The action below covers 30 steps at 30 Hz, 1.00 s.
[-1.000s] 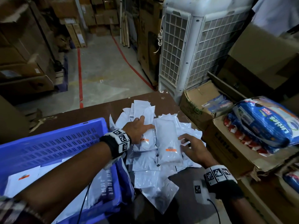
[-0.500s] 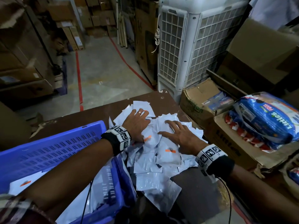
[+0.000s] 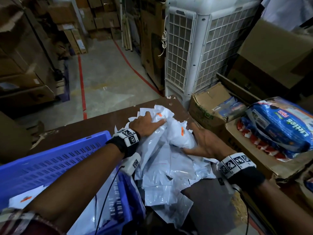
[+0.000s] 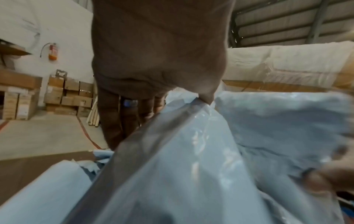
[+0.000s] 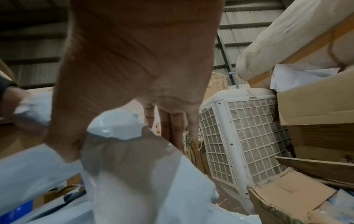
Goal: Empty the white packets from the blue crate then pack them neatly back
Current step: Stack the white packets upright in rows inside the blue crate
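A heap of white packets (image 3: 171,163) lies on the brown table (image 3: 76,133) to the right of the blue crate (image 3: 55,150). A few packets (image 3: 22,199) lie inside the crate. My left hand (image 3: 145,123) sits on top of a raised bunch of packets (image 3: 179,138), its fingers curled over the far side and its thumb across the top. My right hand (image 3: 201,141) presses its flat palm and straight fingers against the bunch's right side. In the wrist views, packets (image 4: 191,166) (image 5: 143,174) fill the space below my left hand (image 4: 157,60) and my right hand (image 5: 143,60).
A white air cooler (image 3: 203,48) stands just beyond the table's far right corner. Open cardboard boxes (image 3: 211,106) and a blue diaper pack (image 3: 279,126) crowd the right side. Stacked cartons (image 3: 25,65) line the left; the concrete floor (image 3: 110,78) has red lines.
My hands lay flat on the spread packets; now they have drawn a bunch together and raised it between them. My right hand has turned palm-inward against the bunch's right side.
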Tool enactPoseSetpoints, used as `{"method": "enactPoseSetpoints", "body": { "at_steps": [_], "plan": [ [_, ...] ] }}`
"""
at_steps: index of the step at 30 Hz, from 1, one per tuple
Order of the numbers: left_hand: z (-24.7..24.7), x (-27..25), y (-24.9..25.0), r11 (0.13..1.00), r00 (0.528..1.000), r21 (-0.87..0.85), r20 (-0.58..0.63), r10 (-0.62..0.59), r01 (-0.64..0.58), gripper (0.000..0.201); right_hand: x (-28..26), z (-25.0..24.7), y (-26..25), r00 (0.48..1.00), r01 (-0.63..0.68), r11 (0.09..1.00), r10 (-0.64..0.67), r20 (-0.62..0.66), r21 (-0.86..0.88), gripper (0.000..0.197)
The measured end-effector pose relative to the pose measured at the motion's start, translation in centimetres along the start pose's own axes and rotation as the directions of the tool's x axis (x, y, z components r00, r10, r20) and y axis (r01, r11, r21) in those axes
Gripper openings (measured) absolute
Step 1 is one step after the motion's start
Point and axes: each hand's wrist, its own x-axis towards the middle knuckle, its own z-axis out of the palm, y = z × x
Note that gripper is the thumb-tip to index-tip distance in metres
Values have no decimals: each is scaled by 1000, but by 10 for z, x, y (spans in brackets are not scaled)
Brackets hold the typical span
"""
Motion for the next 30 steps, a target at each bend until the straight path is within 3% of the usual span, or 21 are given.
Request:
{"method": "enactPoseSetpoints", "body": {
  "at_steps": [4,7,12,15,17,19,21,26,30],
  "plan": [
    [31,-3,-2,992,986,-54,127,-110,118,104,-7,21,-4,952,-258,940,287,107,-225,103],
    [46,-13,-4,988,969,-50,209,-135,148,103,-13,36,-11,899,-341,889,404,172,-306,102],
    [47,-41,7,997,988,66,147,-39,29,75,-25,47,-7,888,-398,911,412,205,-108,106],
    [53,-51,4,973,969,146,200,147,-178,64,-32,48,-7,880,-439,899,426,209,15,103],
    [59,-53,3,937,940,224,274,205,-270,63,-35,48,-9,867,-486,874,481,129,11,96],
    [65,-52,4,923,926,280,340,161,-264,66,-35,44,-12,846,-533,844,532,22,58,88],
    [70,-52,4,903,917,357,389,90,-240,72,-34,41,-15,827,-558,822,562,-6,112,88],
    [79,-52,0,911,894,387,445,-47,-144,80,-37,42,-19,822,-568,822,564,78,36,92],
    [78,-53,3,916,900,386,429,-75,-107,85,-39,43,-19,825,-562,827,557,94,31,91]
  ]
}}
